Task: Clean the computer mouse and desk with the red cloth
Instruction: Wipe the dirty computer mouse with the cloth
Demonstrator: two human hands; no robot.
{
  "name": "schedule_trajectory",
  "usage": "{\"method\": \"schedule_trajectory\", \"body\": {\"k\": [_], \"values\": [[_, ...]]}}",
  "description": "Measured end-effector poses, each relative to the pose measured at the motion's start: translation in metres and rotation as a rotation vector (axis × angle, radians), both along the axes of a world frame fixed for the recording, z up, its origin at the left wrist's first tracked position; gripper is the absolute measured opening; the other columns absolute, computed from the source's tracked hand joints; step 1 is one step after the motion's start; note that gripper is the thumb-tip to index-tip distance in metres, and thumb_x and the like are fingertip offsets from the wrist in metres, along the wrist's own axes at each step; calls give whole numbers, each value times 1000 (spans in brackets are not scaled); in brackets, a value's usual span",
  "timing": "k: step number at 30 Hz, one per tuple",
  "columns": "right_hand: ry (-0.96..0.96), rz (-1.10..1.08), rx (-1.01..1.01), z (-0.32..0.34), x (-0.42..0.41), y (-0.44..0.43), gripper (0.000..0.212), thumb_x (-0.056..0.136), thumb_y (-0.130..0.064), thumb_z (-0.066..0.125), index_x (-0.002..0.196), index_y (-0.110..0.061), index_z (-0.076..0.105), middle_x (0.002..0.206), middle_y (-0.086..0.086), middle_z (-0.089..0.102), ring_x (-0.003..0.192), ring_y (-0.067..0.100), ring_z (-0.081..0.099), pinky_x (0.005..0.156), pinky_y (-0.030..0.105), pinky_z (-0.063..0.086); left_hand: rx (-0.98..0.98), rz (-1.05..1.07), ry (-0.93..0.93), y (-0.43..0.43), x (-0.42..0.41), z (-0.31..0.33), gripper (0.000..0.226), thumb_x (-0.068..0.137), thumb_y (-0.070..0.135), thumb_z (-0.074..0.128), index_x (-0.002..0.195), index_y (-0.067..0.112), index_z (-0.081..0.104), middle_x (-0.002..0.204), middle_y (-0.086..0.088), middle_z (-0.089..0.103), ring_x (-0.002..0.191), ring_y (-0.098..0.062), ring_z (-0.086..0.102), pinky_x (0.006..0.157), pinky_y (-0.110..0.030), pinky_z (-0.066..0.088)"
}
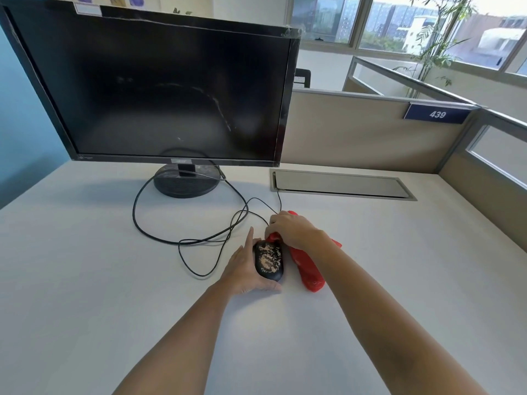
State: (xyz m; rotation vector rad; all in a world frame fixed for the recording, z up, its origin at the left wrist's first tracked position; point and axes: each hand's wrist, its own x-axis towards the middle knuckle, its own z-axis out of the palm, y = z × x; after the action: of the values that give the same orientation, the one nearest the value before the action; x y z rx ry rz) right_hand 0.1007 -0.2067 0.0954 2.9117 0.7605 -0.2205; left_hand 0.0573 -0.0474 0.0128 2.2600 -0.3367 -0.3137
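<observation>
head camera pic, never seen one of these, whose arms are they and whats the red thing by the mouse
No machine here: one camera sits on a person's head, looking down at their own bare arms. The left hand cups a black mouse, its top blotched with pale marks. The right hand grips a red cloth bunched against the mouse's front end; the rest of the cloth lies on the white desk. Behind are a dark monitor and the mouse's looping cable.
</observation>
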Motion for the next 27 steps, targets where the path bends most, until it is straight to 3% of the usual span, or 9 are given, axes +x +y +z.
{"method": "schedule_trajectory", "body": {"k": [3,8,17,21,27], "values": [[6,-42,29,1,3,-10,38,94,-5,41,115,-27,64,122,4,57,118,25,47,87,35,43,-3,-4,-5,0,-1,1,154,34,59,86,145,29,-16,148,14,30,136,-15,27,113,-36,24],[-11,-229,291,-11,-1,-11,36,93,-7,43,121,-20,61,124,8,59,119,28,50,96,41,45,-2,-5,-5,0,0,2,154,35,58,86,146,27,-16,149,12,29,137,-16,27,114,-39,24],[205,-170,271,-4,-9,-31,37,88,-5,51,116,-24,66,120,4,64,114,25,53,99,39,43,-21,2,17,0,0,1,154,30,62,85,147,30,-10,146,15,31,135,-17,28,110,-33,24],[76,-229,360,-5,-11,-29,40,88,-2,46,116,-22,66,120,7,63,115,28,52,99,40,42,0,18,24,0,1,-1,153,25,68,81,147,32,-3,149,11,29,141,-22,22,114,-46,24],[95,-249,338,-15,-16,-16,42,89,-2,40,117,-23,65,121,8,61,117,28,50,100,42,42,30,18,1,0,2,-3,146,25,72,78,147,31,9,151,9,28,141,-21,21,113,-45,25]]}}
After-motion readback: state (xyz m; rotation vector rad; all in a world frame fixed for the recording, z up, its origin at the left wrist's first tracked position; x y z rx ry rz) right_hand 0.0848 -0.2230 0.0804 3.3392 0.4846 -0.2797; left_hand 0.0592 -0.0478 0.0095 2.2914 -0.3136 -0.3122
